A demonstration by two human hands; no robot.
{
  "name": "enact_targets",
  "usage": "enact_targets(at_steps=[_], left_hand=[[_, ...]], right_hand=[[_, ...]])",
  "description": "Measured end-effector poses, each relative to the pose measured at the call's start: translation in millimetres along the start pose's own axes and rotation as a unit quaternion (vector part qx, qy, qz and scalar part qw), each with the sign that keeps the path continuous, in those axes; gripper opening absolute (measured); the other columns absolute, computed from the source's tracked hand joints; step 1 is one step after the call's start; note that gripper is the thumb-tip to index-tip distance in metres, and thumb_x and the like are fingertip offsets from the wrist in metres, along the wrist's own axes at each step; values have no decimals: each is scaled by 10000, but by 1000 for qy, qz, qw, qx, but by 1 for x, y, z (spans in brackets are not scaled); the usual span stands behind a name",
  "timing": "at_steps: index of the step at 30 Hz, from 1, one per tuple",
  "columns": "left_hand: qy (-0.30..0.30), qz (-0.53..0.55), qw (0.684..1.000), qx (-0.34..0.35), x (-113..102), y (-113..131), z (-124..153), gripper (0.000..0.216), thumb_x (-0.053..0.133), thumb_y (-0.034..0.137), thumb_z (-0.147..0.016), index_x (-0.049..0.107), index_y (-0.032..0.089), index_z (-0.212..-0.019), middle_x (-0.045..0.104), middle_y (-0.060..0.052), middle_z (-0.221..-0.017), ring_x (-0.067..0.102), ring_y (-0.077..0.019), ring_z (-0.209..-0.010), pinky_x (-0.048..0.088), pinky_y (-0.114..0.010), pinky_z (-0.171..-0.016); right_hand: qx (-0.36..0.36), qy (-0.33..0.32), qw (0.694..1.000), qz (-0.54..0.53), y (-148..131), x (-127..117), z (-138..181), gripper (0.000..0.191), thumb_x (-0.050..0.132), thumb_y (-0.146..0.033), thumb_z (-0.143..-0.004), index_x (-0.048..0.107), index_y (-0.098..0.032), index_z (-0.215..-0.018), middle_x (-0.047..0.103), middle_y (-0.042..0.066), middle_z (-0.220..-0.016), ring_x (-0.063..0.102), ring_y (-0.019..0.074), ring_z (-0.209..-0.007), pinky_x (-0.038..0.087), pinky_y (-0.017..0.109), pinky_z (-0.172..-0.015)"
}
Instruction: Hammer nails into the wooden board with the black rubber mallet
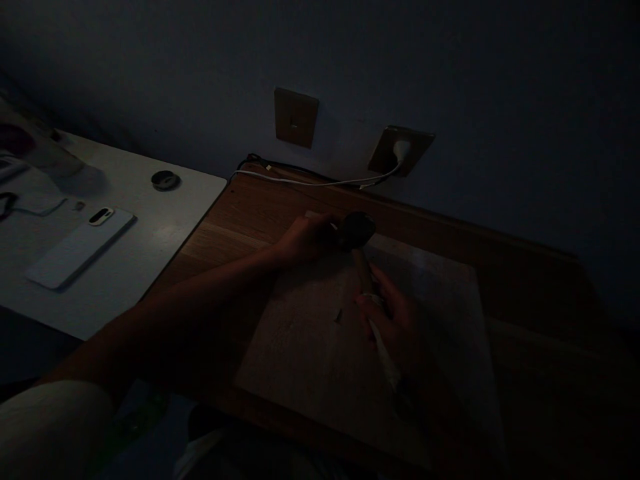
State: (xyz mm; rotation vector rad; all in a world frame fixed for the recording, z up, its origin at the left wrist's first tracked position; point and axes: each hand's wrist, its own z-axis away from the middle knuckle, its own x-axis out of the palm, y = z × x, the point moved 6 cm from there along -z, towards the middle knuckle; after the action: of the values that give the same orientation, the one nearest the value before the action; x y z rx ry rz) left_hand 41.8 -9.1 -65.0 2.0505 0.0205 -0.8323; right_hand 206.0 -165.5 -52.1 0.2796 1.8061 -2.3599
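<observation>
The scene is very dark. A pale cutting board (pixel 310 333) lies on a brown wooden table (pixel 235 220). My left hand (pixel 305 238) rests at the board's far edge, its fingers closed on a dark rounded object (pixel 356 230) that I cannot make out. My right hand (pixel 400 323) is over the middle of the board, wrapped round the pale handle of a knife (pixel 373 293) whose blade points at the dark object. A small dark scrap (pixel 339 315) lies on the board beside the knife.
A white table (pixel 150 240) stands at the left with a white phone (pixel 80 245), a small dark round thing (pixel 165 179) and dim items at its far left. On the wall are a switch plate (pixel 296 117) and a socket (pixel 400 151) with a white plug and cable.
</observation>
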Motion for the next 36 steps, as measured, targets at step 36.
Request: enact_targets(at_steps=[36], left_hand=[[-43, 21, 999, -4, 3, -2, 0, 370, 710, 123, -868, 683, 157, -1236, 832, -60, -1002, 800, -178, -910, 582, -251, -811]], right_hand=[[28, 43, 995, -80, -8, -2, 2, 807, 758, -515, -817, 540, -216, -1535, 658, -34, -836, 480, 86, -435, 424, 238, -331]])
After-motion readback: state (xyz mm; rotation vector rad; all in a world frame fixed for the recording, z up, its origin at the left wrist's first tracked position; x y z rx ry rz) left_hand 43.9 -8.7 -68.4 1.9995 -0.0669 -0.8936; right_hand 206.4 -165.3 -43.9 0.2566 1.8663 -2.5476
